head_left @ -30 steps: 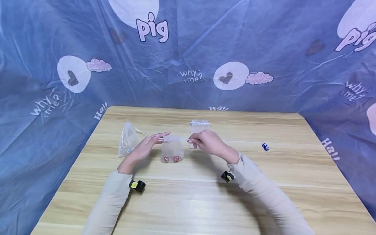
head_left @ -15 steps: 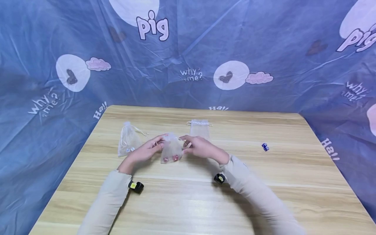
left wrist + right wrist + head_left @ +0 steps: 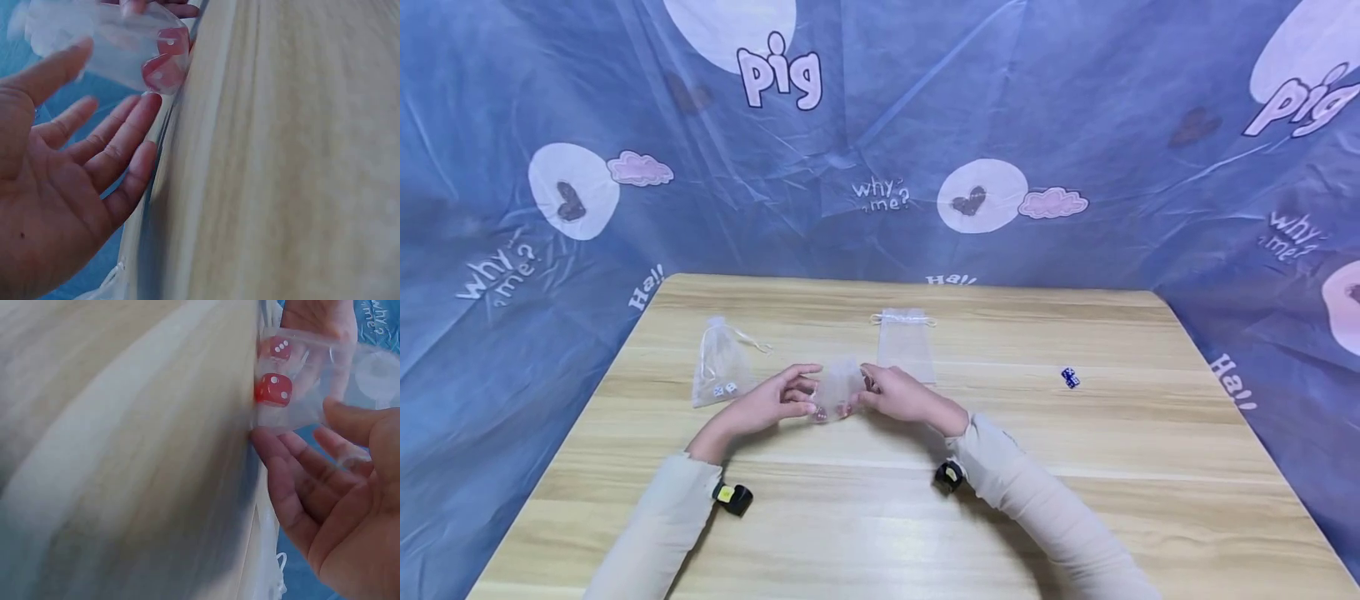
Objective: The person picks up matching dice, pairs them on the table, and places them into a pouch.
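Note:
A sheer white drawstring bag [image 3: 838,387] stands between my hands at the middle of the table. Two red dice [image 3: 275,389] lie at its bottom, by the tabletop. My left hand [image 3: 775,398] is at the bag's left side, its fingers spread and loosely bent; in the left wrist view a fingertip [image 3: 150,103] comes close to the bag's lower corner. On the other side is my right hand [image 3: 895,393], with bent fingers; its thumb [image 3: 347,419] overlaps the bag's edge in the right wrist view. The bag's upper part is blurred.
To the left lies a sheer drawstring bag [image 3: 718,358] with two white dice [image 3: 725,389]. Behind my right hand a flat sheer bag [image 3: 906,342] lies on the table [image 3: 880,517]. Blue dice [image 3: 1071,378] sit at the right. A blue printed cloth [image 3: 820,225] hangs behind.
My hands have left the drawn-out cords at the bag's top and moved down to its sides. The bag with the red dice has come lower and nearer to me.

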Demonstrator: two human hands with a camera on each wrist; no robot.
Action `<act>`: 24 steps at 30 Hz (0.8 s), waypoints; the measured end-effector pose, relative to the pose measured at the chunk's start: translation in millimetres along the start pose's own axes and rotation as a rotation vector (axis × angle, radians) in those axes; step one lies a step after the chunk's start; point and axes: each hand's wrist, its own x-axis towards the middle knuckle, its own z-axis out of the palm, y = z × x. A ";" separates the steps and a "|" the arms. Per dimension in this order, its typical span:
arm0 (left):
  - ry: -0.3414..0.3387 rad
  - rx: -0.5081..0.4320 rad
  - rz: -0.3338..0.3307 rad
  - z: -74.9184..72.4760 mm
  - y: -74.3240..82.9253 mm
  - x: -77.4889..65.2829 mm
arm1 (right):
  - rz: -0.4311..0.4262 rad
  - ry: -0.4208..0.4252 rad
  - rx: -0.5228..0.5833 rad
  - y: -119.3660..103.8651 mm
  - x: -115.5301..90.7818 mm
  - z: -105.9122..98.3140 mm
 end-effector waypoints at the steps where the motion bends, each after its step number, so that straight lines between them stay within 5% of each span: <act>1: 0.015 0.023 -0.009 0.7 0.8 0.9 | 0.003 -0.002 0.024 -0.6 0.9 0.2; 15: 0.285 0.160 -0.107 -11.6 19.0 19.3 | 0.089 0.045 0.221 -7.1 33.0 2.9; 24: 0.295 0.322 -0.135 -23.8 17.1 28.7 | 0.173 0.109 0.089 -7.2 47.0 6.8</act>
